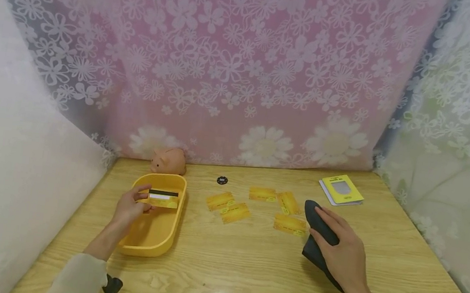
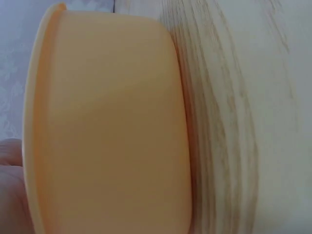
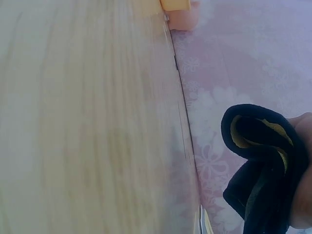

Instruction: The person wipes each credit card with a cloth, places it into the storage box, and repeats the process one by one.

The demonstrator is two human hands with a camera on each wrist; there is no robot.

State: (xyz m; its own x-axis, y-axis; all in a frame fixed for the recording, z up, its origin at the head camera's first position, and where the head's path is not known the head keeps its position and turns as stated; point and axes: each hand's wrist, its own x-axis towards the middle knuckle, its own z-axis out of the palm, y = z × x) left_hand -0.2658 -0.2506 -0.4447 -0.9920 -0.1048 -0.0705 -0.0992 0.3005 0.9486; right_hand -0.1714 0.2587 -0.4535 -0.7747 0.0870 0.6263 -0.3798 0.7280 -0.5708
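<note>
At the far end of a yellow bin (image 1: 171,236), my left hand (image 1: 129,207) reaches over the rim and holds a yellow card (image 1: 163,202) by its left edge. The card's back faces up, with a black stripe and a white strip. In the left wrist view the bin's outer wall (image 2: 112,122) hides most of that hand. My right hand (image 1: 346,258) grips a dark folded cloth (image 1: 321,228) above the table's right side. In the right wrist view this cloth (image 3: 261,126) is doubled into loops, with a yellowish inner side showing.
Several yellow cards (image 1: 236,212) lie on the wooden table (image 1: 211,266) between my hands. Behind them is a black round chip (image 1: 222,180). A pink piggy bank (image 1: 170,160) stands behind the bin. At the back right lies a yellow booklet (image 1: 346,189). Floral curtains (image 1: 244,69) border the table.
</note>
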